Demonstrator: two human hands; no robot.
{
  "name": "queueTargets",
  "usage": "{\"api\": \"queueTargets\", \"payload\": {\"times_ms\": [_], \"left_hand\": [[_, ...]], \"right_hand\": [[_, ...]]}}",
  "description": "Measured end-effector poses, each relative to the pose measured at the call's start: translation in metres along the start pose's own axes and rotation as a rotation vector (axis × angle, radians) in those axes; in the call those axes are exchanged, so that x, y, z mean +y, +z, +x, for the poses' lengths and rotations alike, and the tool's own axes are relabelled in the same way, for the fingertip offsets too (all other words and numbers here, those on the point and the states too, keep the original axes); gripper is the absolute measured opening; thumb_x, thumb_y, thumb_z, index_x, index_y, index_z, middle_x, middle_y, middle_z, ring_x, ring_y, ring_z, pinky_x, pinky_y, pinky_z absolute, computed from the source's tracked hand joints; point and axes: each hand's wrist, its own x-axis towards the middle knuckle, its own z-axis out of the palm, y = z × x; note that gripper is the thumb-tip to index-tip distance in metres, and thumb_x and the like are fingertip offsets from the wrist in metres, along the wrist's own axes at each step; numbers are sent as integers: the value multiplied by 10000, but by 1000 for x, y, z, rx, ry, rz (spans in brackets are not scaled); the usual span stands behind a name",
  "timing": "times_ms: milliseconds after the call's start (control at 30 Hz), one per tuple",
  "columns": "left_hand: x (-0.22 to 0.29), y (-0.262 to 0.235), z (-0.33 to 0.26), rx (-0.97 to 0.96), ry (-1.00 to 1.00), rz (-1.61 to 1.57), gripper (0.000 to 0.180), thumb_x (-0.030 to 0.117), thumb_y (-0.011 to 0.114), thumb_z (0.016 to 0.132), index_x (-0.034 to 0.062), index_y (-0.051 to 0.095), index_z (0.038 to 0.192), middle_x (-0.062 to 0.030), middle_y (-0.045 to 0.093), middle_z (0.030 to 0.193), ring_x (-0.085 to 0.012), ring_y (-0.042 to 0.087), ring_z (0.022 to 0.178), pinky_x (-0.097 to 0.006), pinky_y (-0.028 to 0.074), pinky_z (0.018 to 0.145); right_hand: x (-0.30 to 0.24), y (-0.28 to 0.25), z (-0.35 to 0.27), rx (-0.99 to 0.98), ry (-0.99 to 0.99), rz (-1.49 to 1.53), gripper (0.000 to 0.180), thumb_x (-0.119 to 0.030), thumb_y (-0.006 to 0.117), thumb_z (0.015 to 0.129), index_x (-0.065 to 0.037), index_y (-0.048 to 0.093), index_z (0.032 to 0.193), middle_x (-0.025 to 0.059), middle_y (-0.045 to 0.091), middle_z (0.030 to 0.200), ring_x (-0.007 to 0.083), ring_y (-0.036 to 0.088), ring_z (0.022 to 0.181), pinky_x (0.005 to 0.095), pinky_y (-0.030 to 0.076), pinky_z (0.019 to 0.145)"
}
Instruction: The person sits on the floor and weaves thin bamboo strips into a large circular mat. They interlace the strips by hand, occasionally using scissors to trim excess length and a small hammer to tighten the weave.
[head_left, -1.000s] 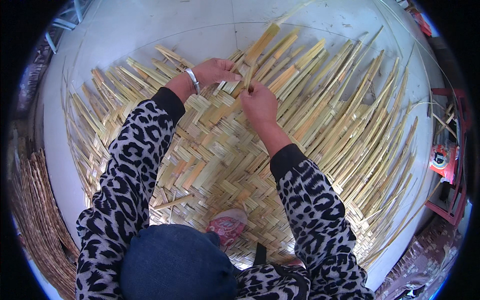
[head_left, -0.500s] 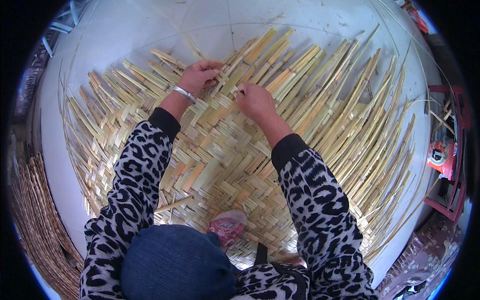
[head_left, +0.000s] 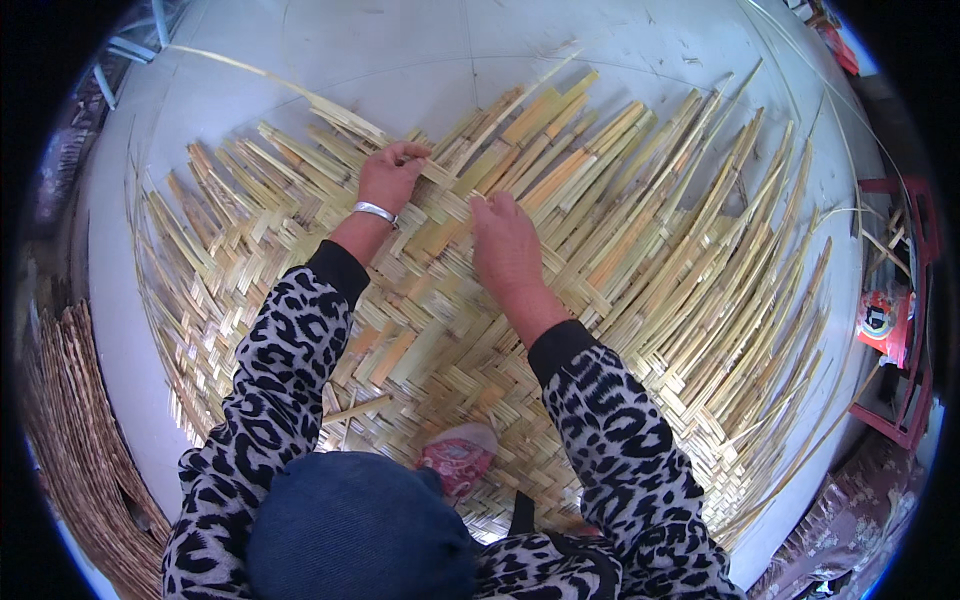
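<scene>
A half-woven mat [head_left: 420, 330] of split, straw-coloured reed lies spread on the floor, its loose strip ends fanning out away from me. One long pale reed strip [head_left: 290, 88] runs from the far left, slanting down across the mat's edge to my hands. My left hand [head_left: 390, 182], with a silver bangle on its wrist, is closed on this strip near the far edge of the weave. A little nearer and to the right, my right hand [head_left: 508, 245] pinches the strip's near end, its fingertips at the weave.
My pink patterned shoe [head_left: 460, 455] rests on the mat near me. Brown stacked stalks [head_left: 85, 430] lie at the left. A dark red frame [head_left: 915, 320] and a red container [head_left: 885, 325] stand at the right. Blue metal legs [head_left: 130, 48] show at the far left.
The long strip has swung down to the left and now lies low across the mat's edge. My right hand has drawn slightly nearer to me; the left has shifted only a little.
</scene>
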Motion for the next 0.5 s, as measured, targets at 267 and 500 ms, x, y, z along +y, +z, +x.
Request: {"api": "queueTargets", "payload": {"times_ms": [267,500], "left_hand": [[23,-29,-12,293,329,5,230,51,617,863,62,706,1075,-34,697,971,-107,610,856,-266,497,820],[16,-26,-43,197,-6,7,338,85,617,845,80,650,1182,-56,690,1039,-136,621,884,-288,501,831]], "right_hand": [[-7,-11,-21,-29,-165,-53,384,0,548,765,6,568,1148,192,532,1209,371,525,1086,446,451,906],[24,-90,-108,-222,-196,-18,426,-17,579,770,-41,574,1195,210,499,1319,394,508,1172,446,431,987]]}}
